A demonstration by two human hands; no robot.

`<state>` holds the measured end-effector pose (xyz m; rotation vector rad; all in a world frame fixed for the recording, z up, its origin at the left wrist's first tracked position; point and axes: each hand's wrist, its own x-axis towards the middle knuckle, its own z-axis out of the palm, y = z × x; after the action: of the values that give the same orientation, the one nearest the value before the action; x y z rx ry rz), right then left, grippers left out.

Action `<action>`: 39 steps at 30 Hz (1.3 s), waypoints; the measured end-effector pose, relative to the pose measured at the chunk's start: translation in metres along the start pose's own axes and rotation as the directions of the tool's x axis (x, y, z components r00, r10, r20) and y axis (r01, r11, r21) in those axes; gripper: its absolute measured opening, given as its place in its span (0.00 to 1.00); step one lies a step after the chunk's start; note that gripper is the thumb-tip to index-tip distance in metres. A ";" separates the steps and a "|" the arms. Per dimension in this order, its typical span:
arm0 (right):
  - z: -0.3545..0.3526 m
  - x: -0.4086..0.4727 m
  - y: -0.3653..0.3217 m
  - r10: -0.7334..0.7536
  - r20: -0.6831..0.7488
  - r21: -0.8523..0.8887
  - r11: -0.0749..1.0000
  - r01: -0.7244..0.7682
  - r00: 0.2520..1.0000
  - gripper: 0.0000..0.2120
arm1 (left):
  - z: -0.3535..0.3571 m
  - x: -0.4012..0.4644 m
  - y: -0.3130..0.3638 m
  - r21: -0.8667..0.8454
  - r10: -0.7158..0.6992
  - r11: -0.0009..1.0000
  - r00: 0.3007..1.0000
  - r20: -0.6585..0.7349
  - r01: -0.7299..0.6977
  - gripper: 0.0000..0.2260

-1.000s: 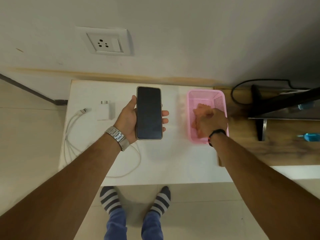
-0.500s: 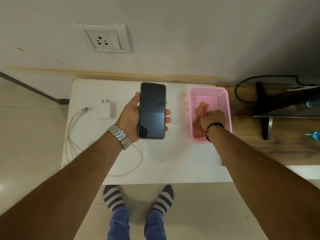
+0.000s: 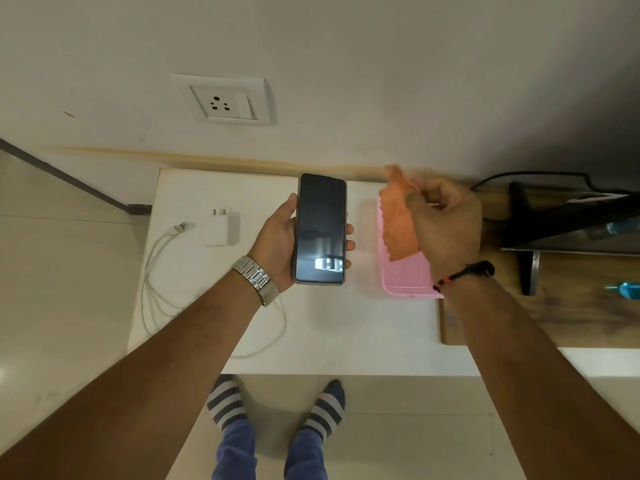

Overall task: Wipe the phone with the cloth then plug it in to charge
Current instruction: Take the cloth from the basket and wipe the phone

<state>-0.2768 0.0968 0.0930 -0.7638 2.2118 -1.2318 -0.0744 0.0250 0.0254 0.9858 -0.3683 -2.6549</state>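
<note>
Phone (image 3: pixel 321 228) sits screen-up in the left hand's (image 3: pixel 277 242) grip at bench centre; the right hand (image 3: pixel 445 223) has lifted the pinched cloth (image 3: pixel 398 220) clear of the basket (image 3: pixel 405 282), three o'clock — wiping's next!

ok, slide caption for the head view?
Left hand holds phone; right hand lifts orange cloth above pink basket.

A plain off-white wall (image 3: pixel 346 64) carries a white socket plate (image 3: pixel 227 100) above a white desk (image 3: pixel 346 334). Pale glossy floor tiles (image 3: pixel 62 271) surround it; a wood-grain surface (image 3: pixel 571 317) adjoins on the right, bearing a dark stand (image 3: pixel 530 271).
</note>
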 end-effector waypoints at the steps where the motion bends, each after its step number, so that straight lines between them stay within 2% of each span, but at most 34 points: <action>1: 0.002 -0.004 -0.015 -0.105 -0.021 -0.029 0.994 0.104 0.994 0.06 | 0.004 0.000 -0.001 -0.001 -0.004 1.000 1.000 -0.012 0.004 0.36; 2: 0.005 -0.010 -0.028 -0.230 -0.022 -0.097 0.969 0.227 0.973 0.02 | 0.007 0.001 -0.001 -0.008 -0.002 1.000 1.000 -0.029 0.002 0.35; 4: 0.021 -0.027 -0.047 -0.426 0.090 -0.273 0.858 0.434 0.900 0.12 | 0.015 0.002 -0.002 -0.019 0.028 0.999 0.997 -0.075 -0.030 0.32; 6: 0.044 -0.048 -0.052 -0.383 0.312 -0.374 0.792 0.483 0.869 0.14 | 0.022 0.003 -0.003 0.004 0.062 0.998 0.992 -0.114 -0.062 0.27; 8: 0.062 -0.065 -0.049 -0.283 0.428 -0.424 0.776 0.467 0.858 0.14 | 0.024 0.003 -0.003 0.013 0.062 0.998 0.984 -0.165 -0.061 0.22; 11: 0.064 -0.067 -0.043 -0.277 0.460 -0.393 0.789 0.473 0.844 0.17 | 0.016 0.000 -0.001 0.043 0.089 0.996 0.976 -0.196 -0.083 0.23; 14: 0.062 -0.061 -0.038 -0.316 0.487 -0.453 0.705 0.545 0.814 0.17 | 0.010 -0.003 0.001 0.062 0.104 0.994 0.974 -0.200 -0.093 0.26; 17: 0.064 -0.061 -0.035 -0.328 0.529 -0.413 0.706 0.575 0.783 0.16 | 0.009 -0.004 0.004 0.023 0.125 0.992 0.975 -0.185 -0.123 0.24; 20: 0.064 -0.062 -0.033 -0.376 0.568 -0.421 0.632 0.650 0.732 0.13 | 0.012 -0.005 0.006 0.019 0.129 0.992 0.972 -0.196 -0.128 0.23; 23: 0.066 -0.065 -0.030 -0.379 0.527 -0.427 0.655 0.623 0.761 0.09 | 0.013 -0.008 0.008 0.017 0.138 0.990 0.971 -0.194 -0.137 0.23; 28: 0.067 -0.055 -0.032 -0.415 0.575 -0.426 0.584 0.691 0.705 0.10 | 0.010 -0.013 0.008 0.010 0.118 0.993 0.976 -0.186 -0.118 0.23; 34: 0.066 -0.043 -0.037 -0.352 0.501 -0.545 0.582 0.604 0.791 0.11 | 0.014 -0.015 0.009 0.053 0.113 0.993 0.968 -0.224 -0.103 0.22; 35: 0.066 -0.054 -0.035 -0.363 0.536 -0.522 0.567 0.637 0.762 0.11 | 0.014 -0.015 0.012 0.038 0.119 0.993 0.968 -0.221 -0.114 0.23; 38: 0.058 -0.082 -0.038 -0.339 0.711 -0.391 0.537 0.748 0.616 0.11 | 0.016 -0.017 0.016 0.008 0.154 0.988 0.965 -0.214 -0.156 0.27; 39: 0.056 -0.074 -0.041 -0.358 0.710 -0.392 0.514 0.763 0.606 0.11 | 0.016 -0.017 0.014 0.015 0.150 0.989 0.964 -0.219 -0.150 0.25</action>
<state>-0.1774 0.0957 0.1133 -2.0429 1.8713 -0.2453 -0.0701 0.0200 0.0518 1.1866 -0.3748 -2.3820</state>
